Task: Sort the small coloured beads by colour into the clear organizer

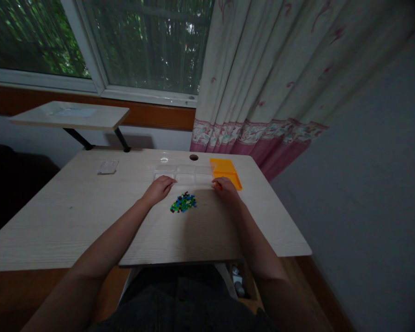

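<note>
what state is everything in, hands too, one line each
left hand: fingers bent at the clear tray, grip unclear
right hand: by the yellow tray, grip unclear
clear tray: divided into compartments
yellow tray: partly hidden
small pieces: loose, heaped, mixed colours
flat packet: lying on the table
curtain: hanging

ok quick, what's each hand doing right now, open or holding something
Left hand: fingers curled at the clear tray; grip can't be told.
Right hand: fingers curled near its right end; grip can't be told.

Dim, daylight from window (pixel 152 50), shadowed desk (pixel 207 235)
</note>
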Tool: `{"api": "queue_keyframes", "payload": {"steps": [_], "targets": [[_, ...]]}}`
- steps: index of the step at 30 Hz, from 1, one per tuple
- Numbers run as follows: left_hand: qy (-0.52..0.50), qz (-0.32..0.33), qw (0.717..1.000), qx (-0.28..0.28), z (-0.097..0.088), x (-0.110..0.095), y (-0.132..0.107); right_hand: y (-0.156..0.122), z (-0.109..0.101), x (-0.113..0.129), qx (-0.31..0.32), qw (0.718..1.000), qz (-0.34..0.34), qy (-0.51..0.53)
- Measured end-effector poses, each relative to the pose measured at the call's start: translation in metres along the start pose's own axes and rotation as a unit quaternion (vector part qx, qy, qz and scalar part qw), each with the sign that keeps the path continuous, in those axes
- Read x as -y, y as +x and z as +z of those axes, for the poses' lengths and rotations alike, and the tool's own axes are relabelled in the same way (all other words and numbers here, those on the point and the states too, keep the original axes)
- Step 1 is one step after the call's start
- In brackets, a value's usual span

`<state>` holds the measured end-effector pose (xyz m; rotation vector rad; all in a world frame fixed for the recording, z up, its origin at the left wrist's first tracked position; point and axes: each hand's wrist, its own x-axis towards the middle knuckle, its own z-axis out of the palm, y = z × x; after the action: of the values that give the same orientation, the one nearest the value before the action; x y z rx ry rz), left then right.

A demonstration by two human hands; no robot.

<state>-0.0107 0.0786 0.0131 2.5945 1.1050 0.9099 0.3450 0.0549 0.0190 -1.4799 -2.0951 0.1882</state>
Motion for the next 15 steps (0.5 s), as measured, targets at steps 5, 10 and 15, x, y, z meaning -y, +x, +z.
{"api": "queue_keyframes", "payload": {"steps": [5, 10, 15], "targets": [[-0.005, 0.019, 1.0, 0.002, 0.001, 0.003, 0.0, 0.001, 0.002, 0.002, -0.004, 1.0, 0.016, 0.012], [0.002, 0.044, 0.999, 0.024, -0.002, -0.001, 0.002, 0.001, 0.006, 0.002, -0.004, 1.0, 0.025, 0.009], [0.095, -0.02, 0.995, 0.001, -0.009, -0.01, 0.002, 0.0, 0.003, 0.0, 0.01, 1.0, 0.023, 0.002]]}}
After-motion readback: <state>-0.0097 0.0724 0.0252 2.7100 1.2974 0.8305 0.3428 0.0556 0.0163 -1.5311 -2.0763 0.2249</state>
